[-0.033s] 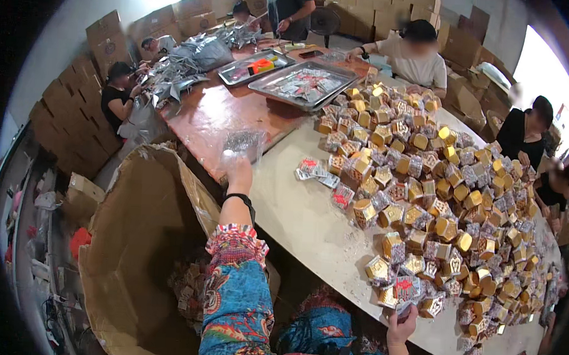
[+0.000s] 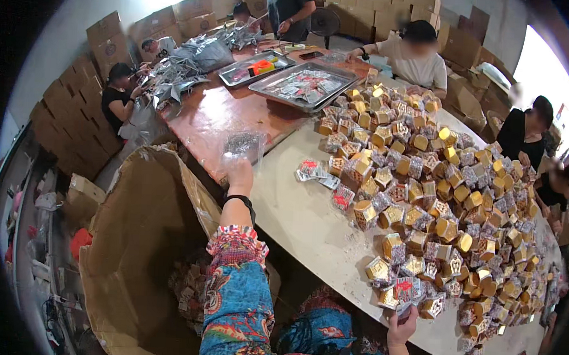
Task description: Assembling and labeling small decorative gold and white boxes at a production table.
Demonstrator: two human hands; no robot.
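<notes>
My left hand (image 2: 239,173) is stretched forward over the table's near edge, shut on a crumpled clear plastic bag (image 2: 243,144) held above the brown tabletop. My right hand (image 2: 403,327) is at the front edge of the white table (image 2: 308,226), gripping a small red-and-white wrapped packet (image 2: 408,289) at the near end of a big heap of small gold hexagonal boxes (image 2: 436,184). A few flat red-and-white packets (image 2: 316,171) lie loose between my hands.
A large open cardboard box (image 2: 136,234) stands at my left, with small packs at its bottom. Two metal trays (image 2: 304,83) sit on the brown table (image 2: 217,117). Several people (image 2: 417,56) work around the tables. Stacked cartons (image 2: 71,117) line the walls.
</notes>
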